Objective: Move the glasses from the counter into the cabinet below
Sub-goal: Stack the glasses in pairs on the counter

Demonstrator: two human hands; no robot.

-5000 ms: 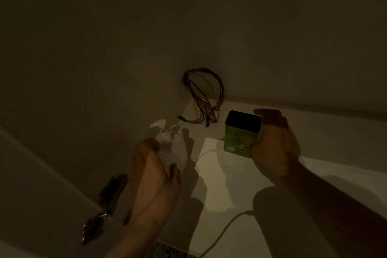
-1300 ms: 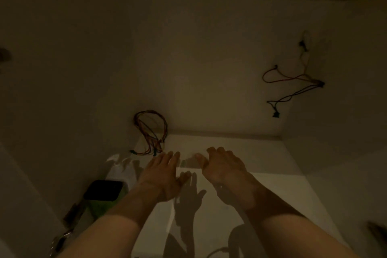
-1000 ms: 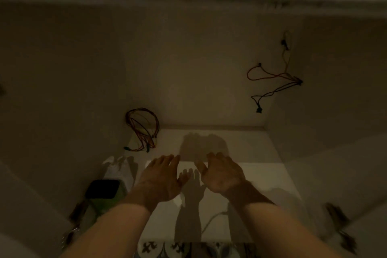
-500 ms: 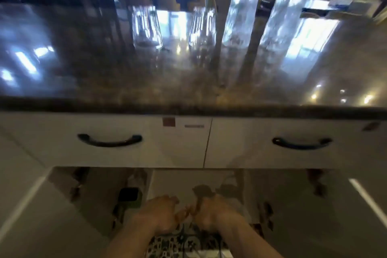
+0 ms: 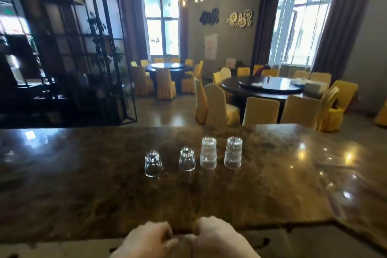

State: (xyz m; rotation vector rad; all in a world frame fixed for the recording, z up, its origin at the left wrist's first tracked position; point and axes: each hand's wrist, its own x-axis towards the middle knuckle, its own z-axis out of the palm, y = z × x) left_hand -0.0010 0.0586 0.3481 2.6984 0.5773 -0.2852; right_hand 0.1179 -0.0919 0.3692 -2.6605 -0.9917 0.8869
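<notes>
Several clear glasses stand upside down in a row on the dark marble counter (image 5: pixel 83 184). Two are short and smooth, the left short glass (image 5: pixel 153 163) and the second short glass (image 5: pixel 187 159). To their right stand two taller textured ones, a tall glass (image 5: pixel 208 153) and another tall glass (image 5: pixel 233 152). My left hand (image 5: pixel 146 239) and my right hand (image 5: pixel 217 234) hover side by side at the counter's near edge, fingers curled, holding nothing, well short of the glasses. The cabinet below is hidden; only pale drawer fronts (image 5: pixel 62 249) show.
Beyond the counter lies a dining room with a round dark table (image 5: pixel 263 88), yellow-covered chairs (image 5: pixel 217 104) and a second table (image 5: pixel 169 68) further back. A black metal shelf unit (image 5: pixel 69 48) stands at the left. Bright windows line the far wall.
My view has risen from inside the dim cabinet, past the drawer fronts, to above the counter. Both hands came out of the cabinet and now sit curled at the counter's front edge.
</notes>
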